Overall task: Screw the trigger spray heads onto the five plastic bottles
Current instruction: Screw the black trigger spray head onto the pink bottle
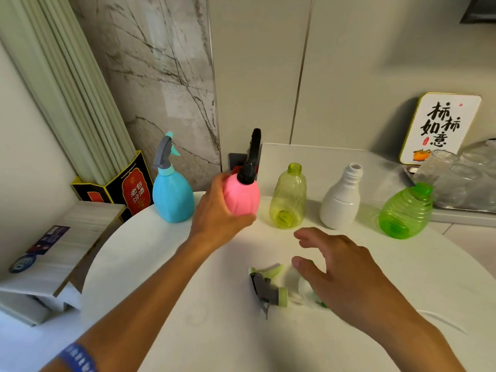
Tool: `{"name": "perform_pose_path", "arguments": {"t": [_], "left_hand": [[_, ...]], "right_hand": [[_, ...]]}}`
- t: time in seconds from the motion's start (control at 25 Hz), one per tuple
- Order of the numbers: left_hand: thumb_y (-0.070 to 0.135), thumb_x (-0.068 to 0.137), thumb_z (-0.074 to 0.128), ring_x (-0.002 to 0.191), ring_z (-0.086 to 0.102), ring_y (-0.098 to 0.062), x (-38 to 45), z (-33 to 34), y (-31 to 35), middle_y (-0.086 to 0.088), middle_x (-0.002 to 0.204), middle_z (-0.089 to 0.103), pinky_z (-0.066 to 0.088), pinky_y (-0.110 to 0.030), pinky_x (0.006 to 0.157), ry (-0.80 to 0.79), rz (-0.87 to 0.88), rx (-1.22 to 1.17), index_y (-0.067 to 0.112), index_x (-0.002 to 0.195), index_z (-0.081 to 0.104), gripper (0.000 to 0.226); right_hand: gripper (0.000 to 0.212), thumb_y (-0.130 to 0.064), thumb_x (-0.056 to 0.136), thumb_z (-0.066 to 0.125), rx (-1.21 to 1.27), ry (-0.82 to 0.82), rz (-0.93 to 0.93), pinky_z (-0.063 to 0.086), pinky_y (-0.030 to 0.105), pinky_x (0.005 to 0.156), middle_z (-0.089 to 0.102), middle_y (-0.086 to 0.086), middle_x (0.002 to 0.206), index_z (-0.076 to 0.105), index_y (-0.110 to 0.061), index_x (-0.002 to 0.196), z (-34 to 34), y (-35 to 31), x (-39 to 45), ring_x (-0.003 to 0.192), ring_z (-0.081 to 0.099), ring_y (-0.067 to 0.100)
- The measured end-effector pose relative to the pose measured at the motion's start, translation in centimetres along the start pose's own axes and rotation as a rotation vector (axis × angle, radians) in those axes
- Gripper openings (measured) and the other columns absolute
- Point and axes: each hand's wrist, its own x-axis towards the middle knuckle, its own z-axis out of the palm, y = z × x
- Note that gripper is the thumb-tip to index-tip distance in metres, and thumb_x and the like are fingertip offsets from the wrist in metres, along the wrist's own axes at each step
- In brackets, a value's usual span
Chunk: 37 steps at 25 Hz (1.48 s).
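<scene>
Pink plastic bottle (pixel 241 196) with black trigger head (pixel 251 159): gripped in left hand (pixel 217 213), above white bench (pixel 161 264). Right hand (pixel 346 272): fingers spread, hovering over loose green-grey trigger head (pixel 267 287) lying on bench.

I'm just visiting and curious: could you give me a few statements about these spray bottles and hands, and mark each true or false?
1. The blue bottle already has a spray head on. True.
2. The left hand holds the white bottle. False: it holds the pink bottle; the white bottle stands untouched.
3. Three bottles have open necks. True: the yellow-green bottle, the white one and the green bottle.
4. The right hand grips a spray head tightly. False: it is open, above loose spray heads on the table.
</scene>
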Motion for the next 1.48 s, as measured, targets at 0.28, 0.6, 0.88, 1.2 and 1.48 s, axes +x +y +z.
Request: {"name": "perform_pose_path", "arguments": {"t": [0.28,0.6,0.88,1.2,1.48], "left_hand": [[0.027,0.063,0.09,0.127,0.043,-0.03,2.7,3.2,-4.3,-0.003,0.142,0.042,0.047,-0.046,0.092,-0.049,-0.236,-0.185,0.029,0.147,0.022,0.108],[0.025,0.061,0.091,0.138,0.034,-0.033,1.6,3.4,-3.9,-0.009,0.155,0.029,0.037,-0.049,0.106,-0.022,-0.461,-0.295,0.023,0.154,0.001,0.13],[0.028,0.068,0.088,0.132,0.043,-0.029,-2.5,-1.7,-1.9,-0.005,0.154,0.034,0.04,-0.041,0.099,-0.09,-0.49,-0.365,0.023,0.153,0.017,0.111],[0.035,0.073,0.083,0.129,0.04,-0.011,-9.3,-4.8,0.6,0.013,0.146,0.038,0.041,-0.031,0.1,-0.158,-0.178,-0.149,0.042,0.147,0.023,0.095],[0.038,0.076,0.079,0.098,0.053,0.008,-8.8,-5.2,0.6,0.029,0.11,0.051,0.041,-0.008,0.064,-0.164,-0.132,-0.2,0.053,0.121,0.041,0.061]], "right_hand": [[0.037,-0.047,0.099,0.041,-0.073,0.02,-0.033,0.034,0.033,0.096,0.06,-0.021,0.126,0.037,-0.045,0.135,0.5,1.5,0.4,0.118,0.048,0.009],[0.053,-0.048,0.09,0.058,0.091,0.197,0.151,0.04,0.03,0.072,0.067,-0.015,0.115,0.034,-0.045,0.137,0.7,2.7,3.7,0.091,0.063,0.018],[0.041,-0.032,0.089,0.063,0.219,0.522,0.292,0.036,0.029,0.07,0.067,-0.003,0.105,0.048,-0.025,0.126,4.0,2.9,8.4,0.093,0.064,0.027],[0.073,-0.019,0.08,0.077,0.696,0.637,0.116,0.046,0.041,0.099,0.05,0.003,0.138,0.036,-0.025,0.14,5.6,2.5,11.9,0.122,0.051,0.024],[0.093,-0.013,0.081,0.076,0.845,0.399,0.122,0.042,0.043,0.104,0.042,0.002,0.15,0.02,-0.035,0.151,7.0,3.8,15.9,0.13,0.046,0.025]]}}
